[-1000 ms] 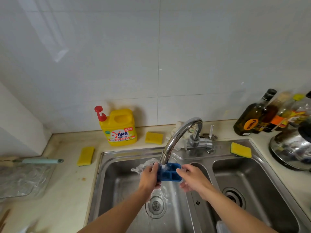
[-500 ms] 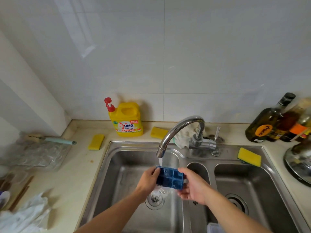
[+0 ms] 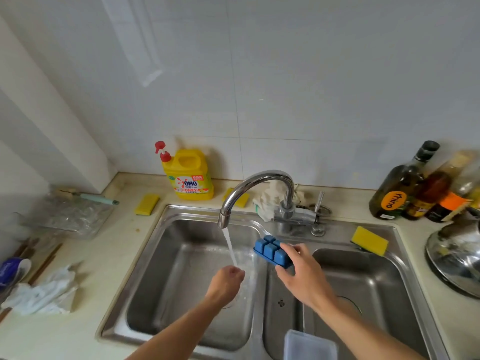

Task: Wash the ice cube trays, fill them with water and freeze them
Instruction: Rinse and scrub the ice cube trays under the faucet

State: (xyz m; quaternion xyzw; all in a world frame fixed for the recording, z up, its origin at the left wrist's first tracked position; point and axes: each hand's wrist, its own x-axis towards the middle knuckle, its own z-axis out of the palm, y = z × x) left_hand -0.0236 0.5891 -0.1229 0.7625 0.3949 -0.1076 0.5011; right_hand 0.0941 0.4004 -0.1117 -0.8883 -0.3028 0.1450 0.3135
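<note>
1. Head view looks down on a steel double sink (image 3: 161, 245) set in a pale counter.
2. The right hand (image 3: 302, 274) grips a blue ice cube tray (image 3: 270, 252) by its right end, thumb at the near edge and fingers curled over the top.
3. The tray is turned with its cell bottoms up and tilted, above the divider between the two basins, just right of the running water (image 3: 230, 246).
4. The left hand (image 3: 227, 281) is over the left basin under the stream, its fingers curled under with nothing seen in them; the water lands on its knuckles.
5. The faucet (image 3: 257, 187) arcs from the far rim towards the left basin.
6. A yellow detergent bottle (image 3: 191, 175) stands against the far wall.
7. A yellow sponge (image 3: 146, 203) lies to the left of the detergent bottle, and another sponge (image 3: 370, 240) lies on the far right rim.
8. A clear plastic box (image 3: 309, 345) sits in the near part of the right basin.
9. Dark glass bottles (image 3: 400, 190) crowd the far right corner, and a white cloth (image 3: 42, 294) lies on the near left counter.
</note>
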